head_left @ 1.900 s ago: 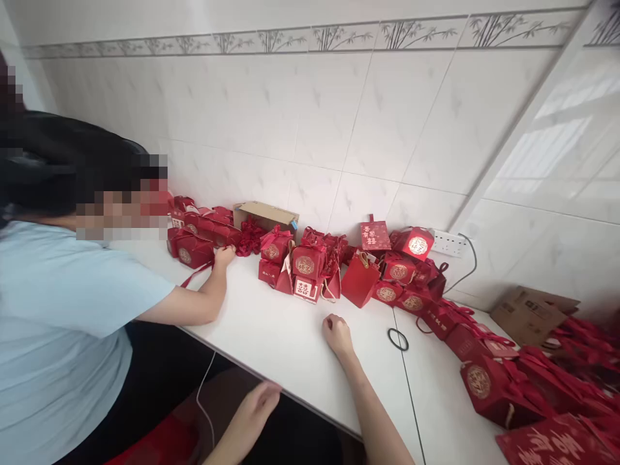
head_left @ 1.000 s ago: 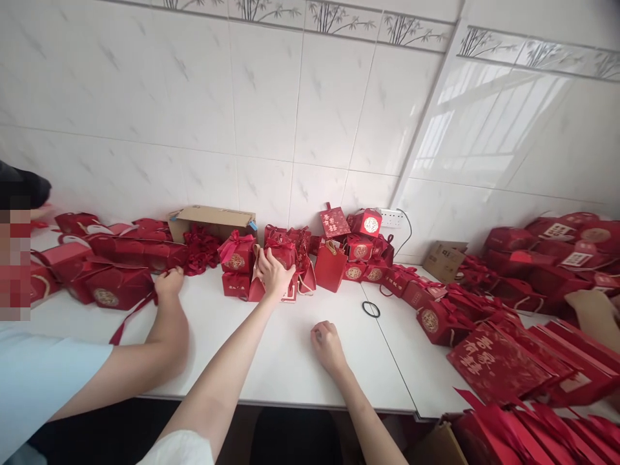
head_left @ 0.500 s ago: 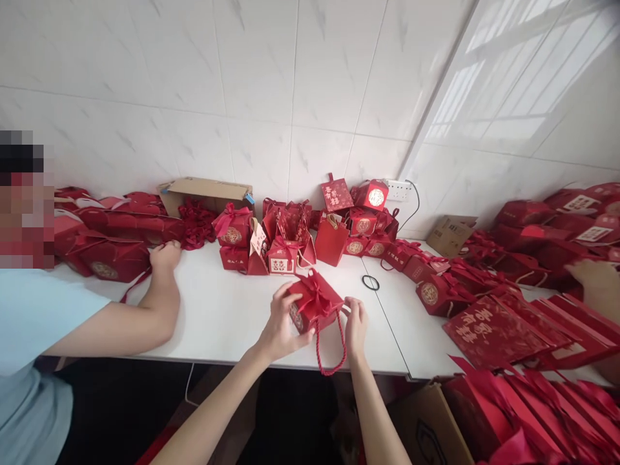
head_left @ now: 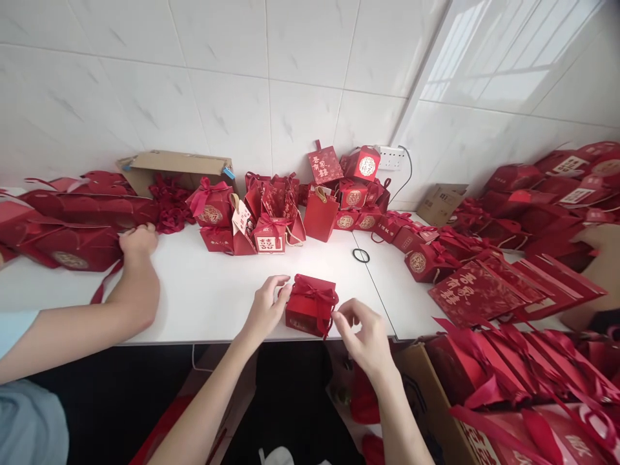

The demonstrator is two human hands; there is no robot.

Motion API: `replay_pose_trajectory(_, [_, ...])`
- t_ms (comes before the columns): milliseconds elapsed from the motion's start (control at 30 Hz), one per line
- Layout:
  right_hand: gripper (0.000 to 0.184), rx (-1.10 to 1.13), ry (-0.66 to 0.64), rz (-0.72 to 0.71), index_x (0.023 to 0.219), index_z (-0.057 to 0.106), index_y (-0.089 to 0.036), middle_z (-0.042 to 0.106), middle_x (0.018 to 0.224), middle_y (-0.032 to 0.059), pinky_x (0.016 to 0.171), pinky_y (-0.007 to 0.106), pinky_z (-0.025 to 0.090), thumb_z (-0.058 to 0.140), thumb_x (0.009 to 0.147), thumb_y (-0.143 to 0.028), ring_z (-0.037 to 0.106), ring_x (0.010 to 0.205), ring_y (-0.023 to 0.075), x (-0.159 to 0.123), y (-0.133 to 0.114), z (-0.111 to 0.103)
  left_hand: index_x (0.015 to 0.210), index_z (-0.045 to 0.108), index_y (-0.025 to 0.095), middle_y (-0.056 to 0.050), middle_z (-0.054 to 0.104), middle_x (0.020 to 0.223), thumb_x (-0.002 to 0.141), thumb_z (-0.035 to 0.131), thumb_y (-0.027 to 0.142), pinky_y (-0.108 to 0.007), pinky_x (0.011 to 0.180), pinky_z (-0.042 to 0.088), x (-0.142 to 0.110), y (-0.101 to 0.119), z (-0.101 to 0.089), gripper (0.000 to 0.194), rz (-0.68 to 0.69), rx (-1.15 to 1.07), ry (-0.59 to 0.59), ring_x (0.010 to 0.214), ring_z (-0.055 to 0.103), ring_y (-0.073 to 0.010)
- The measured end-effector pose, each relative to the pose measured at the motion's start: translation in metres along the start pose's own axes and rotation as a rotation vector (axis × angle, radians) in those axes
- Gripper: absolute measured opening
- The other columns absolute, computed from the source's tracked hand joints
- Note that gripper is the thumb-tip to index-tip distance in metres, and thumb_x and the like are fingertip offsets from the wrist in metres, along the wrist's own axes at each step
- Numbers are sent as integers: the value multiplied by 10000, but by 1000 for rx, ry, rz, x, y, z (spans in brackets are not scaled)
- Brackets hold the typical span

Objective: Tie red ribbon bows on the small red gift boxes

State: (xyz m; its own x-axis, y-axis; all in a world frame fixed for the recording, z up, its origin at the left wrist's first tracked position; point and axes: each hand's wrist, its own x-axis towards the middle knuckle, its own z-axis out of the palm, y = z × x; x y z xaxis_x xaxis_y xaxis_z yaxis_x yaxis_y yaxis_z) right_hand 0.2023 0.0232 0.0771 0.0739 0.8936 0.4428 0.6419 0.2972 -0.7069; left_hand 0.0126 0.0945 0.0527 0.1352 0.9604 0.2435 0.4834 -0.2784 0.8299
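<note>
A small red gift box [head_left: 310,307] with a ribbon bow [head_left: 317,294] on top sits near the table's front edge. Its thin red cord shows along the right end. My left hand [head_left: 266,307] is at the box's left side, thumb and fingers apart, the thumb tip close to or touching it. My right hand [head_left: 365,332] hovers by the right end, fingers loosely curved with a gap to the thumb. Its fingertips are near the cord; contact is hard to make out.
More red boxes and bags [head_left: 271,232] stand along the wall. A black ring [head_left: 361,256] lies on the white table [head_left: 208,297]. At right are red bags [head_left: 477,290] and a filled carton [head_left: 448,400]. A co-worker's arm [head_left: 116,290] reaches in from the left.
The box has been lowered onto the table and turned, its printed medallion no longer facing left. Both hands have loosened from it. The view has tilted down and shifted right.
</note>
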Motion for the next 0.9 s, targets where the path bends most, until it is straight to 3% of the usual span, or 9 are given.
replay_pose_trajectory(100, [408,-59,-203,184,544,430,-209,471,459,-27,464,237,321,498,843,-479,409,421,107,-1,-8,7,820,576,206,-19,658,844,848,417,468,-285,752,471,11,10,-7,309,-41,81,-179,811,613,-174])
replay_pose_trajectory(200, [381,-16,-187,242,550,401,-213,452,457,-38,457,224,306,473,853,-433,385,418,103,-3,-7,15,687,528,202,12,595,675,855,390,468,-252,616,419,6,17,-12,343,-22,182,-150,622,540,-140])
replay_pose_trajectory(300, [339,71,-179,262,570,409,-212,455,468,-45,457,212,316,453,860,-383,380,429,100,-3,-2,18,664,509,199,20,555,626,861,377,454,-242,582,382,-3,21,-18,349,-45,186,-159,577,493,-129])
replay_pose_trajectory(500, [326,59,-190,268,586,425,-212,471,500,-44,456,216,343,457,872,-366,396,444,103,-4,4,15,626,442,194,43,452,580,843,401,494,-233,531,316,-14,34,-29,373,-153,74,-377,534,407,-114])
replay_pose_trajectory(567, [268,-19,-130,207,635,454,-216,483,531,-38,466,231,377,482,868,-345,430,458,117,-6,1,12,627,444,191,51,413,566,840,402,503,-232,518,293,-17,38,-31,380,-178,47,-457,517,367,-106])
replay_pose_trajectory(667, [99,-141,-34,-53,858,545,-210,572,756,35,608,304,480,563,838,-305,555,665,186,-11,-8,9,661,509,187,40,457,590,839,403,491,-236,528,306,-21,43,-31,368,-172,37,-517,540,399,-116])
replay_pose_trajectory(767, [258,-206,-87,-304,1090,541,-213,569,1052,110,778,384,486,595,840,-245,558,948,246,-12,-15,16,726,582,188,18,546,655,833,420,475,-240,550,346,-21,46,-37,346,-127,43,-590,595,478,-139])
replay_pose_trajectory(833, [235,-244,-100,-380,1097,551,-204,573,1098,105,822,393,456,564,863,-187,550,990,239,-10,-14,25,730,602,194,18,568,646,822,448,473,-243,549,364,-17,46,-44,332,-107,78,-663,590,499,-143])
replay_pose_trajectory(900, [170,-250,-68,-414,1029,582,-197,613,1027,76,836,378,425,515,887,-134,566,952,207,-9,-9,36,715,599,201,20,582,637,820,462,475,-251,564,391,-10,45,-50,324,-86,137,-631,586,516,-146])
